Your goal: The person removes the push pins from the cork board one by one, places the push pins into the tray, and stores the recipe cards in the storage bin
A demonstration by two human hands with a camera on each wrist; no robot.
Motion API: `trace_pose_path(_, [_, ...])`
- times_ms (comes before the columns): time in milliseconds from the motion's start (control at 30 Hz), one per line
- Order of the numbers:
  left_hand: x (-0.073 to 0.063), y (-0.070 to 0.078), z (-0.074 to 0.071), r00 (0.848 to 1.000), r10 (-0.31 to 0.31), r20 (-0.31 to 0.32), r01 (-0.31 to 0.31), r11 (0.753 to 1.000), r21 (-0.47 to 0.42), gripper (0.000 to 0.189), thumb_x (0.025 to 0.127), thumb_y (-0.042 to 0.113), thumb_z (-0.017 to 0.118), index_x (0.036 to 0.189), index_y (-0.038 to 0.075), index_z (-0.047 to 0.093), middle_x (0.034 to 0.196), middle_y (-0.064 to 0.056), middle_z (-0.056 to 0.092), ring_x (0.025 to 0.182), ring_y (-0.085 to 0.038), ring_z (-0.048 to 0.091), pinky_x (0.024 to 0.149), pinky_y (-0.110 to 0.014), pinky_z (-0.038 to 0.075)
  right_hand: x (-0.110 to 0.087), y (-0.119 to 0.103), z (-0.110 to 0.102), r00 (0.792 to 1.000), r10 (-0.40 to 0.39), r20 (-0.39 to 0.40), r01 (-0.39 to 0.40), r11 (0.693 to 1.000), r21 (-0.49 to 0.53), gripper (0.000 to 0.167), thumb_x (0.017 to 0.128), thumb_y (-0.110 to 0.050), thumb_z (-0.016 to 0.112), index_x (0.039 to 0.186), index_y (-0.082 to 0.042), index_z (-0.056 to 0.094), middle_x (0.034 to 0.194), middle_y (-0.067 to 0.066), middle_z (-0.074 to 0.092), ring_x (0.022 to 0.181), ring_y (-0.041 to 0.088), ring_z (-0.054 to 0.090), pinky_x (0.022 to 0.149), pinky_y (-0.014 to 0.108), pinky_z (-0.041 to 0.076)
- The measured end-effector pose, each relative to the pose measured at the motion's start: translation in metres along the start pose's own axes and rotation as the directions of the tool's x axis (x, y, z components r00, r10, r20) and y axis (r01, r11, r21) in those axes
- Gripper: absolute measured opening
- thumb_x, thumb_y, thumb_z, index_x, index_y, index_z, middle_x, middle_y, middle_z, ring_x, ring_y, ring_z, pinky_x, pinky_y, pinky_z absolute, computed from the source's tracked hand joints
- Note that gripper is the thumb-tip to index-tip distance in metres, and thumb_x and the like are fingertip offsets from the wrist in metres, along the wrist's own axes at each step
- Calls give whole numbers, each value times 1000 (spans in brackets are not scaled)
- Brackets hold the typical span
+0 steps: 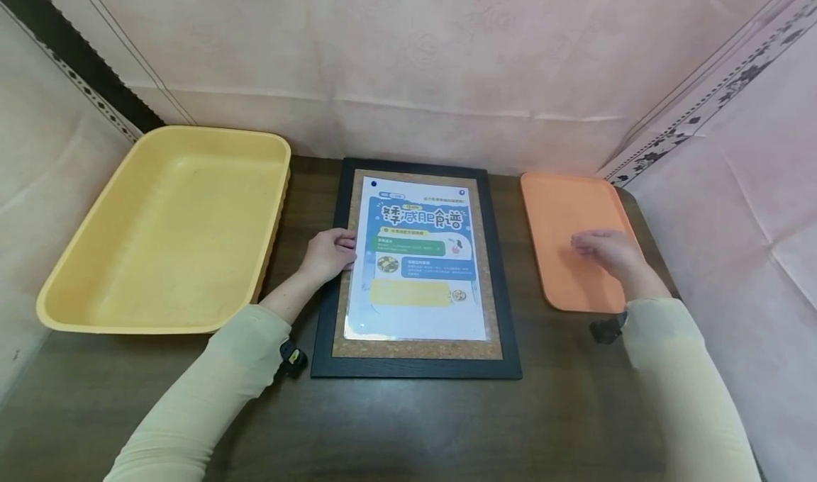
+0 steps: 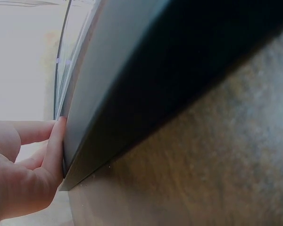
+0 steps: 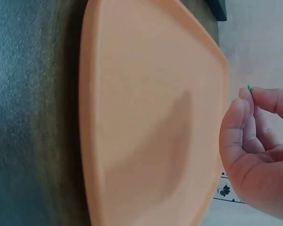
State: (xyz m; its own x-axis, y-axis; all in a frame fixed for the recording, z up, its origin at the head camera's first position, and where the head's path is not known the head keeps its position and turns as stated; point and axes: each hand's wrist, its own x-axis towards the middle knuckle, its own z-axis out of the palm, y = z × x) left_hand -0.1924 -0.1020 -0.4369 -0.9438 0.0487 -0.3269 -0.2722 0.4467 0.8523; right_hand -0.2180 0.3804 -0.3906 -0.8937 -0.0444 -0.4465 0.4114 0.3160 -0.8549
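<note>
A printed laminated sheet (image 1: 421,255) with Chinese text lies on a cork board (image 1: 418,349) in a black frame (image 1: 418,368). My left hand (image 1: 328,255) is at the board's left side. Its fingertips pinch the sheet's left edge, which stands slightly off the board in the left wrist view (image 2: 28,172). Over the orange tray (image 1: 571,283), my right hand (image 1: 609,251) holds a small green pin (image 3: 249,88) between thumb and forefinger. Most of the pin is hidden by the fingertips. A dark blue pin (image 1: 374,183) sits at the sheet's top left corner.
A large yellow basin (image 1: 172,220) stands at the left, close to the board's frame. Pale pink cloth (image 1: 415,57) hangs behind and on both sides of the dark wooden table (image 1: 408,432).
</note>
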Motion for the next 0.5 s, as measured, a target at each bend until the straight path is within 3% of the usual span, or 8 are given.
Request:
trace_pose_path(200, [1,0,0,1000,-3,-3,3,1000,5,41,92,6,55,132,2,48,118,-18,58,103,-28,62,81,-30,56,5,6,-1,996,84,-24,-85,994,-66,19,93,-14,56,80,-25,65,74,-17,66,73,-1,64,74,17,55])
trace_pose_path(500, [-1,2,0,1000,-1,-1,1,1000,-2,41,91,5,56,132,2,49,118,-19,59,102,-28,63,80,-30,56,10,15,-2,981,191,-45,-194,979,-68,10,92,-18,58,87,-21,65,73,-15,66,72,1,65,76,20,56])
